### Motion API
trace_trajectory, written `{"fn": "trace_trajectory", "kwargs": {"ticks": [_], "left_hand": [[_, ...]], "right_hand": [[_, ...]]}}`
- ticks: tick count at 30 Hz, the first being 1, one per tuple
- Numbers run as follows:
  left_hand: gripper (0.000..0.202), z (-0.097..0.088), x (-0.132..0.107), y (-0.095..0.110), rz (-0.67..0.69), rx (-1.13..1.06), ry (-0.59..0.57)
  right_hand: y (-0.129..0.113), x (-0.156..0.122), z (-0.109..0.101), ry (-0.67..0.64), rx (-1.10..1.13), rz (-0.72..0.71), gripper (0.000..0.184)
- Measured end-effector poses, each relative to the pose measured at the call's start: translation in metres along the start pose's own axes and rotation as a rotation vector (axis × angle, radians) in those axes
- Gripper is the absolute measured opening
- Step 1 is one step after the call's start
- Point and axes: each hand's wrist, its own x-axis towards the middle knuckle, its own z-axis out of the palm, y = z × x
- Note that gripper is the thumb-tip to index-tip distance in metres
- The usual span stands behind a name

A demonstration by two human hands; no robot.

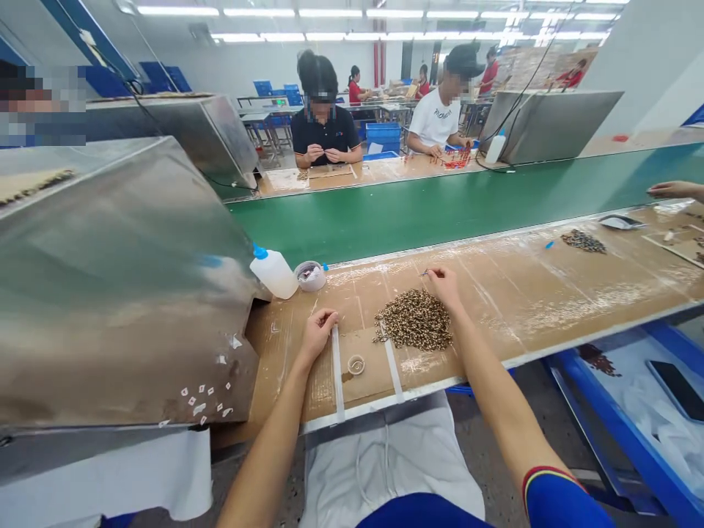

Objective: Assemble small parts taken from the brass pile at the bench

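My right hand [444,284] is held just above the far edge of a heap of small brass-and-dark metal pieces [415,320]. Its thumb and fingertips pinch a small thin piece [424,274] whose kind is too small to make out. To the left, my left hand [319,334] rests at the top of a strip of clear tape [337,374], its fingers closed together. Anything between those fingertips is hidden. A small round cup [356,364] with a little liquid stands between my forearms, nearer to me than the heap.
A white squeeze bottle [275,274] and a round tub [311,276] stand beside the metal housing [126,293] on my left. Beyond the bench runs a green conveyor belt [385,220]; co-workers sit across it. A second pile [584,240] and another person's hand [672,190] are at right.
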Motion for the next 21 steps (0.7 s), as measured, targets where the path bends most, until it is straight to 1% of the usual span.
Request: {"fn": "trace_trajectory", "kwargs": {"ticks": [3,5,8,10,12,16,18,21], "left_hand": [[0.045,-0.004,-0.031,0.003,-0.017,-0.004,0.035],[0.045,-0.009,-0.059,0.000,-0.053,-0.033,0.074],[0.049,-0.017,-0.098,-0.008,-0.116,-0.102,0.168],[0.052,-0.019,-0.115,-0.013,-0.126,-0.112,0.222],[0.053,-0.018,-0.122,-0.015,-0.125,-0.102,0.254],[0.047,-0.009,-0.122,-0.013,-0.128,-0.070,0.273],[0.043,-0.007,-0.121,-0.010,-0.127,-0.040,0.278],[0.040,-0.006,-0.124,-0.006,-0.109,0.015,0.283]], "right_hand": [[0.013,0.018,-0.023,0.073,-0.051,0.079,0.024],[0.019,0.021,-0.036,0.117,-0.071,0.119,0.022],[0.025,0.008,-0.057,0.182,-0.077,0.143,0.020],[0.030,-0.010,-0.070,0.208,-0.070,0.136,0.022],[0.035,-0.033,-0.080,0.207,-0.057,0.120,0.024],[0.043,-0.076,-0.089,0.178,-0.002,0.103,0.035],[0.044,-0.089,-0.091,0.171,0.039,0.107,0.044],[0.044,-0.098,-0.093,0.180,0.089,0.114,0.052]]}}
